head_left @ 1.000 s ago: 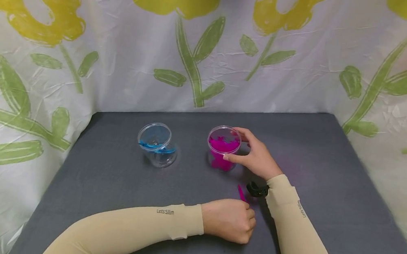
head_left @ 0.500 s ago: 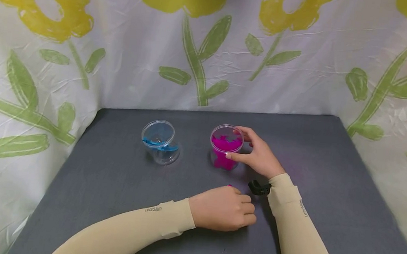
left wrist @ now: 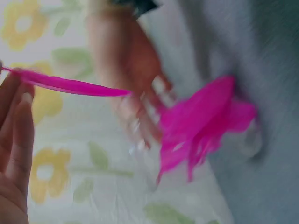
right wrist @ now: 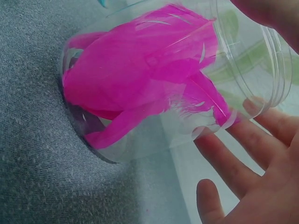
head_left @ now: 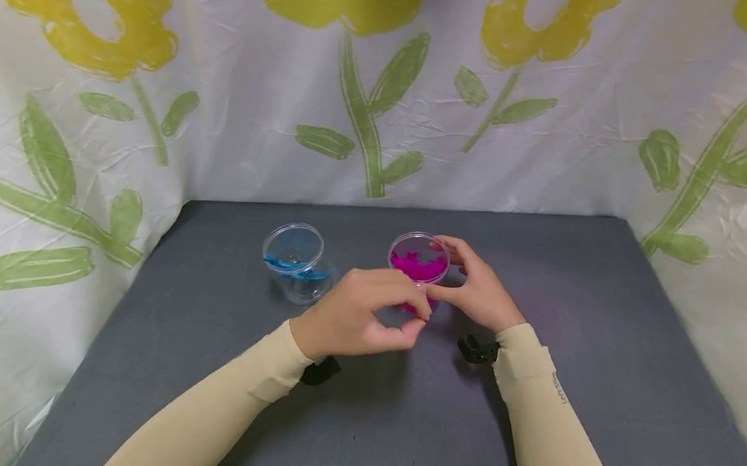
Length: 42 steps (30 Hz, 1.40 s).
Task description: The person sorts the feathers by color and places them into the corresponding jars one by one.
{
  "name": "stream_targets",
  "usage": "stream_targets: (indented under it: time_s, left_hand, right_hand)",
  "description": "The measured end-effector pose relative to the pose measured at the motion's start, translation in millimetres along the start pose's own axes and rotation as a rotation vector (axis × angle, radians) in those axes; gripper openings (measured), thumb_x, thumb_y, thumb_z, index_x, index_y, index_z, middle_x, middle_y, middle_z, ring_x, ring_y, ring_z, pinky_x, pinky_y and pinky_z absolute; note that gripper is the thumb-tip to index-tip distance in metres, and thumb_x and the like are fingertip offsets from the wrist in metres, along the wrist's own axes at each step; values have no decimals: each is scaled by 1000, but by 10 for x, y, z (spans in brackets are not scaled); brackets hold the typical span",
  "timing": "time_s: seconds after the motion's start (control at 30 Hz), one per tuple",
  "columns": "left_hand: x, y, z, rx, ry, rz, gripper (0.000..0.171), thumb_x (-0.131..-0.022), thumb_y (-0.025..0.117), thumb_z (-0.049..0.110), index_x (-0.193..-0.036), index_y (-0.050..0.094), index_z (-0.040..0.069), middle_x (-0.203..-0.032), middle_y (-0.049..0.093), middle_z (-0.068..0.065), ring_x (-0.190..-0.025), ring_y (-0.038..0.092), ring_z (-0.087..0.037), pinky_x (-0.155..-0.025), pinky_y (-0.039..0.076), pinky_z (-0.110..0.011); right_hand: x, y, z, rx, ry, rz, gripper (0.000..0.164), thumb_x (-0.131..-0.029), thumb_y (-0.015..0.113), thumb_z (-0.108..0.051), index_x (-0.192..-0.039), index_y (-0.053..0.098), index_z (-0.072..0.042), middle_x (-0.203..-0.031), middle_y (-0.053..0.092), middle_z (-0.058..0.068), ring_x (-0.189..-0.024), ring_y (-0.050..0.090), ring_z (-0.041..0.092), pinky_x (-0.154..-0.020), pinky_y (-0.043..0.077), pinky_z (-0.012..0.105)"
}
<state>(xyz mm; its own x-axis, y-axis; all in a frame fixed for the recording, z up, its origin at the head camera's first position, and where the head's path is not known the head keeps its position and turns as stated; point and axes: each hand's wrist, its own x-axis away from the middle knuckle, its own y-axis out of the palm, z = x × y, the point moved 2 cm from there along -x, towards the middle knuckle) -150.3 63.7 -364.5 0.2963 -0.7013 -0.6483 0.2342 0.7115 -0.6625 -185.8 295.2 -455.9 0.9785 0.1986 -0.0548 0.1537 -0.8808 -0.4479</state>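
My left hand (head_left: pixel 366 311) pinches a slim pink feather (left wrist: pixel 70 85) between thumb and fingers. It is close in front of a clear plastic jar (head_left: pixel 421 234), overlapping the jar's lower part in the head view. Inside that jar is a loose bunch of pink feathers (right wrist: pixel 135 70), pressed against the wall. With thumb near and fingers behind, my right hand (head_left: pixel 481 296) holds the jar at its right side just below the rim, and the jar stands upright on the table. The feather in my left hand is hidden by the fingers in the head view.
A second clear jar (head_left: pixel 302 295), with blue feathers (head_left: pixel 305 271) in it, stands to the left, near my left wrist. The dark grey tabletop (head_left: pixel 549 235) meets a white curtain (head_left: pixel 245 161) with yellow flowers behind and at the sides.
My left hand has lifted a pink feather off the table and moved up and left to the pink-feather jar. The right hand has stayed on that jar. The head view has shifted slightly.
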Motion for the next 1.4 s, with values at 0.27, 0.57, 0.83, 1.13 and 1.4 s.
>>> stream_targets:
  time_s: [0.27, 0.57, 0.83, 1.13, 1.4]
  left_hand:
    - [-133, -273, -411, 206, -331, 275, 11, -94, 80, 11, -103, 79, 15, -101, 80, 2, -88, 74, -13, -81, 66, -35]
    - [-44, -110, -652, 172, -477, 245, 9, -97, 81, 16, -105, 79, 20, -102, 79, 8, -92, 74, -8, -81, 66, -32]
    - [-6, -44, -725, 118, -486, 201, 10, -98, 80, 17, -108, 80, 20, -106, 79, 8, -97, 74, -7, -82, 66, -31]
    - [92, 82, -789, 45, -574, 161, 17, -98, 82, 21, -115, 80, 18, -112, 78, 7, -104, 74, -11, -83, 65, -26]
    - [312, -212, -664, -183, -606, 304, 40, -97, 82, 29, -132, 73, 13, -134, 72, -3, -124, 68, -20, -108, 56, -42]
  right_hand:
    - [19, 27, 45, -25, 57, -15, 95, -83, 93, -51, -161, 42, -31, -161, 53, -4, -148, 49, 29, -127, 36, 63]
    - [71, 68, 53, -23, 24, -29, 92, -85, 92, -49, -160, 43, -33, -162, 53, -5, -147, 51, 27, -127, 35, 63]
    - [89, 134, 70, -34, -9, -53, 89, -88, 90, -48, -161, 41, -33, -163, 52, -6, -150, 50, 26, -127, 34, 64]
    - [98, 199, 160, -60, -30, -67, 86, -90, 88, -47, -162, 41, -34, -164, 52, -4, -152, 49, 25, -127, 34, 64]
    - [135, 117, 274, -60, -2, -39, 86, -94, 84, -40, -165, 36, -33, -167, 47, -5, -156, 42, 25, -127, 33, 64]
